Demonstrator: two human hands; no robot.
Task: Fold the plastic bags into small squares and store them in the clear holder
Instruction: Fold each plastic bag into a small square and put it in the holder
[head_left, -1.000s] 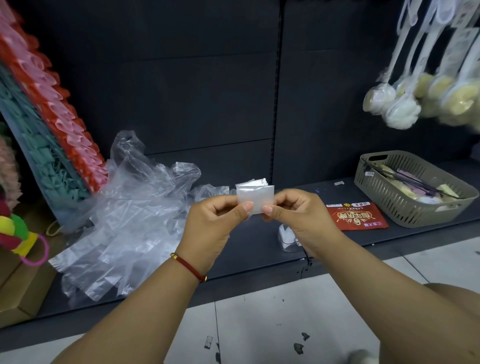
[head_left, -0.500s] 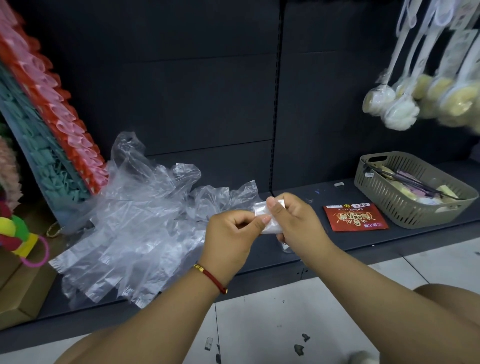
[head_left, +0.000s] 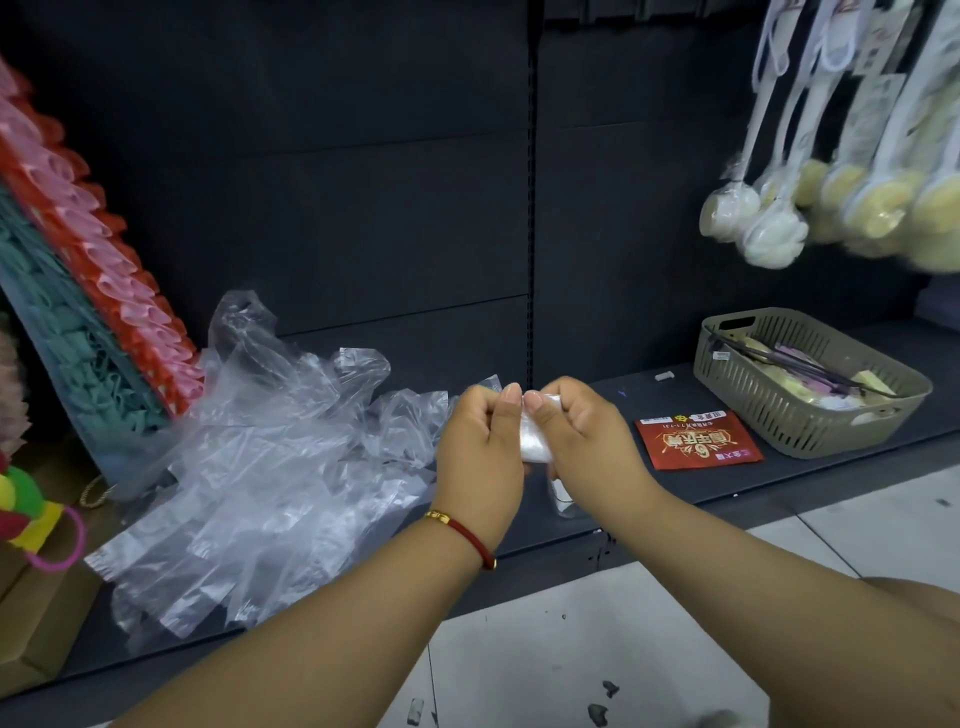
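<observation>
A small folded plastic bag (head_left: 535, 436), white and squarish, is held between both hands above the dark shelf (head_left: 675, 483). My left hand (head_left: 480, 452) pinches its left side with thumb and curled fingers. My right hand (head_left: 584, 434) pinches its right side, thumb on top. A loose heap of clear plastic bags (head_left: 270, 467) lies on the shelf to the left. Just below my right hand a small clear holder (head_left: 562, 493) shows partly, mostly hidden by the hand.
A red packet (head_left: 696, 440) lies on the shelf right of my hands. A beige slotted basket (head_left: 810, 384) with small items stands at the far right. Bath sponges (head_left: 831, 208) hang above it. Red, pink and green racks (head_left: 88, 312) lean at the left.
The folded bag was held up as a flat rectangle; both hands have lowered it and folded it smaller, and now pinch it close together.
</observation>
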